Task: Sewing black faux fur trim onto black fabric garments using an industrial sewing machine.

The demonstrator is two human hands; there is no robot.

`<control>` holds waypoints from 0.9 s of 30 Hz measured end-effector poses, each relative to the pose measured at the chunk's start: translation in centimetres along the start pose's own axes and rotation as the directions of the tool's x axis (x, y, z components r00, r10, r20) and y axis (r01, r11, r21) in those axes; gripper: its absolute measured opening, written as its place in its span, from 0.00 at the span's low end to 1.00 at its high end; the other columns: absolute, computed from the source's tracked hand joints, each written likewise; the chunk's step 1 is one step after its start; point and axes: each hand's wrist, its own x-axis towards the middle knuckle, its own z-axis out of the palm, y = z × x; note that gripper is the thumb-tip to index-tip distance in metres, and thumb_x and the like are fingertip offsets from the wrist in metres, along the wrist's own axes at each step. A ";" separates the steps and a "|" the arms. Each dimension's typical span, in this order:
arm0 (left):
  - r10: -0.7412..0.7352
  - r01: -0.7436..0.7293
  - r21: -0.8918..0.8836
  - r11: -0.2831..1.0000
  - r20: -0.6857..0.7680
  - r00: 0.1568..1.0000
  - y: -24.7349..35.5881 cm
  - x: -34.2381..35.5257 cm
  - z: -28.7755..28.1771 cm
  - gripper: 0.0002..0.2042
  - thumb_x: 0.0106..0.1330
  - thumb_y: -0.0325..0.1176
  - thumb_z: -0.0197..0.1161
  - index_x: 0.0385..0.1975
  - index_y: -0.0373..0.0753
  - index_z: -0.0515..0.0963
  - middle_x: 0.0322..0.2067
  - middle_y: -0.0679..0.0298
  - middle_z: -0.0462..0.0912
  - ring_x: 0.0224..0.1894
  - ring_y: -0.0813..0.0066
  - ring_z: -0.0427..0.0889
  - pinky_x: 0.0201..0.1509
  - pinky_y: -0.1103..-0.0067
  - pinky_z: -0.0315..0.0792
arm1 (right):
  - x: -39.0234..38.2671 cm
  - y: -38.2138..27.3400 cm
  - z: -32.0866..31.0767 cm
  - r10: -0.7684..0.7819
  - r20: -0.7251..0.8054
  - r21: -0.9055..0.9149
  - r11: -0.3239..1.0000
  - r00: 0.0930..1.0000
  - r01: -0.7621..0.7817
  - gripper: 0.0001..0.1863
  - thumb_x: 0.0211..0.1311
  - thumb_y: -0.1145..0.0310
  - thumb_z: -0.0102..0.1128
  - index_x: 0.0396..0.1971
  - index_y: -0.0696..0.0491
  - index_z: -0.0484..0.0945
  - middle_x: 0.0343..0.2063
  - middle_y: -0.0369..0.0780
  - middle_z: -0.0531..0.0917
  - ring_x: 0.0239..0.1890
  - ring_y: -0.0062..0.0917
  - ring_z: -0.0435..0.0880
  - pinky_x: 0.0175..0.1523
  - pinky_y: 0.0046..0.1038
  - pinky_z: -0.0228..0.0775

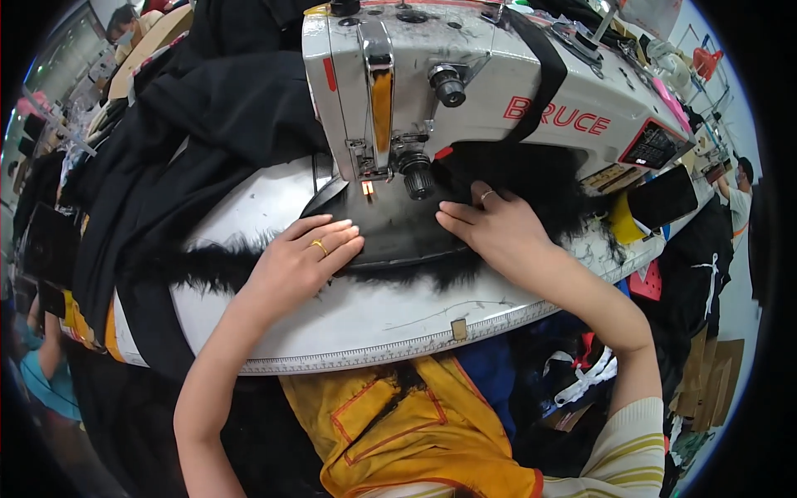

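A dark piece of fabric with black fur trim (398, 241) lies under the needle area of a white sewing machine (486, 100). My left hand (303, 257) rests flat on the fabric's left side, fingers stretched toward the lit needle. On the right, my right hand (502, 224) presses on the fabric with its fingers spread, close to the machine's black knob. Black fur shows along the near edge of the fabric and under the machine's arm. The fabric right under the presser foot is too small to make out in detail.
Black cloth (224, 108) is heaped at the left of the white table (415, 319), which has a measuring tape (390, 357) along its front edge. A phone (662, 197) leans on a yellow holder at the right. Other people work in the background on both sides.
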 end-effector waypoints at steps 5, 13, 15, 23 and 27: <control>-0.004 0.000 0.049 0.999 0.079 0.997 0.0 0.5 0.1 0.17 0.52 0.29 0.55 0.44 0.40 0.75 0.47 0.67 0.76 0.52 0.75 0.73 0.52 0.79 0.66 | 1.3 -1.9 -1.7 -0.150 -0.018 -0.038 0.988 0.989 0.149 0.29 0.48 0.71 0.50 0.56 0.57 0.65 0.57 0.41 0.67 0.53 0.28 0.70 0.57 0.35 0.60; -0.070 0.077 0.058 0.995 -0.126 0.990 -2.6 -0.1 1.3 0.07 0.48 0.28 0.58 0.28 0.40 0.76 0.33 0.70 0.79 0.40 0.76 0.78 0.39 0.82 0.71 | 3.3 -2.8 2.2 0.027 -0.166 -0.024 0.999 0.986 -0.032 0.23 0.51 0.70 0.51 0.51 0.51 0.70 0.42 0.33 0.73 0.46 0.27 0.74 0.42 0.25 0.72; -0.035 0.045 0.071 0.996 -0.129 0.991 -3.0 0.1 1.4 0.07 0.48 0.28 0.58 0.28 0.40 0.76 0.33 0.70 0.79 0.40 0.76 0.78 0.39 0.82 0.71 | 3.2 -2.3 2.3 0.078 -0.156 0.015 0.997 0.985 -0.076 0.22 0.51 0.70 0.51 0.50 0.46 0.72 0.43 0.31 0.73 0.46 0.26 0.74 0.35 0.22 0.74; 0.097 -0.056 0.177 0.983 -0.227 0.969 -3.7 2.6 3.2 0.11 0.45 0.26 0.61 0.31 0.41 0.79 0.29 0.71 0.79 0.34 0.80 0.77 0.35 0.82 0.69 | 1.4 1.6 5.4 0.165 -0.205 -0.063 0.981 0.965 -0.181 0.35 0.45 0.75 0.54 0.58 0.35 0.66 0.52 0.20 0.71 0.34 0.19 0.73 0.28 0.15 0.75; 0.063 -0.019 0.167 0.986 -0.261 0.963 -3.3 3.2 3.6 0.10 0.45 0.25 0.61 0.30 0.40 0.78 0.27 0.70 0.78 0.32 0.79 0.76 0.35 0.82 0.69 | 1.5 1.5 5.1 0.178 -0.212 -0.058 0.979 0.961 -0.194 0.35 0.44 0.75 0.54 0.57 0.35 0.67 0.51 0.20 0.73 0.34 0.19 0.73 0.29 0.15 0.75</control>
